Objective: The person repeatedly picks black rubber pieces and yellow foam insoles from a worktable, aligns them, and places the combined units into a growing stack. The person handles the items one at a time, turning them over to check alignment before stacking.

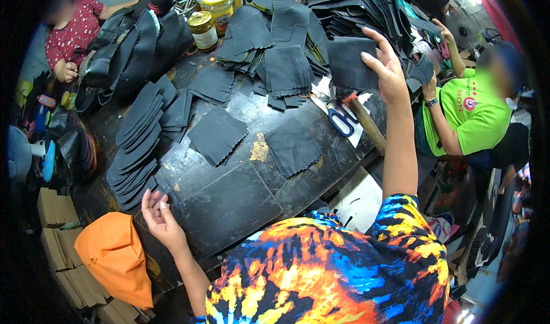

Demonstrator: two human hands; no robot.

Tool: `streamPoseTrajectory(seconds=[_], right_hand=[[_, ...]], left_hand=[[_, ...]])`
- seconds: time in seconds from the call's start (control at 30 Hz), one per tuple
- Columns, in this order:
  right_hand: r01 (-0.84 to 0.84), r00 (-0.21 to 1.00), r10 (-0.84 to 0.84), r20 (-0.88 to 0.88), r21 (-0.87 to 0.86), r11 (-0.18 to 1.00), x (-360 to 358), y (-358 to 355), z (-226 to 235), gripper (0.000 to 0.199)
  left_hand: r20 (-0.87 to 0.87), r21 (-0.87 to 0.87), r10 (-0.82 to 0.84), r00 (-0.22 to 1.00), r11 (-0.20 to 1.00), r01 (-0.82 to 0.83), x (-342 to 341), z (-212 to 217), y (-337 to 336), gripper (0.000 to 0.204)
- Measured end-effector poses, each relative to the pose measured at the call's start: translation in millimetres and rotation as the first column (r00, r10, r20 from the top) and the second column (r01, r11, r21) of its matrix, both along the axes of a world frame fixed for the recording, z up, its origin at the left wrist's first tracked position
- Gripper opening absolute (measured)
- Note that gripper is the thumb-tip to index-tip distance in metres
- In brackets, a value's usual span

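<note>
Up at the right, my right hand (388, 72) grips a squarish black leather piece (346, 63) between thumb and fingers, above the table. My left hand (163, 221) holds nothing; its fingers are loosely curled and apart. It is nearest to a fanned stack of curved black pieces (134, 152) along the table's left side. Two flat black pieces with scalloped edges lie mid-table, one (217, 138) on the left and another (293, 146) on the right. Farther back are piles of similar scalloped pieces (286, 69).
Blue-handled scissors (342, 122) and a wooden-handled hammer (369, 126) lie at the table's right. Jars (203, 31) stand at the back. An orange cloth (112, 255) is at lower left. Co-workers sit at the left (71, 32) and right (475, 103), the latter holding a black piece.
</note>
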State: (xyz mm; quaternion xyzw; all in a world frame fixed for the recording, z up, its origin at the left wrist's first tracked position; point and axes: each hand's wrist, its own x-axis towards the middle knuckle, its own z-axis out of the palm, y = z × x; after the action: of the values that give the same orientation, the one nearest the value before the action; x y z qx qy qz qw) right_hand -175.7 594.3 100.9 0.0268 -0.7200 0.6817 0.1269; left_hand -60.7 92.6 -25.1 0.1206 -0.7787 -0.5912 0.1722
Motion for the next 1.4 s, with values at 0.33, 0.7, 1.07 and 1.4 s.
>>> streamPoseTrajectory(seconds=[0.33,0.7,1.07,1.4], right_hand=[[-0.583,0.812,0.567,0.14,0.126,0.803,85,-128,-30,0.057],[0.259,0.928,-0.365,-0.078,0.839,0.479,70,-8,-80,0.058],[0.346,0.919,-0.342,-0.194,0.811,0.471,34,59,-104,0.061],[0.246,0.958,-0.058,-0.28,0.701,0.67,20,-29,-97,0.047]], left_hand=[[0.015,0.468,-0.789,0.614,0.548,0.693,-8,79,126,0.102],[-0.038,0.657,-0.459,0.888,0.658,0.368,4,43,83,0.064],[-0.082,0.677,-0.412,0.907,0.645,0.355,8,23,70,0.061],[-0.069,0.664,-0.416,0.907,0.659,0.353,7,24,70,0.061]])
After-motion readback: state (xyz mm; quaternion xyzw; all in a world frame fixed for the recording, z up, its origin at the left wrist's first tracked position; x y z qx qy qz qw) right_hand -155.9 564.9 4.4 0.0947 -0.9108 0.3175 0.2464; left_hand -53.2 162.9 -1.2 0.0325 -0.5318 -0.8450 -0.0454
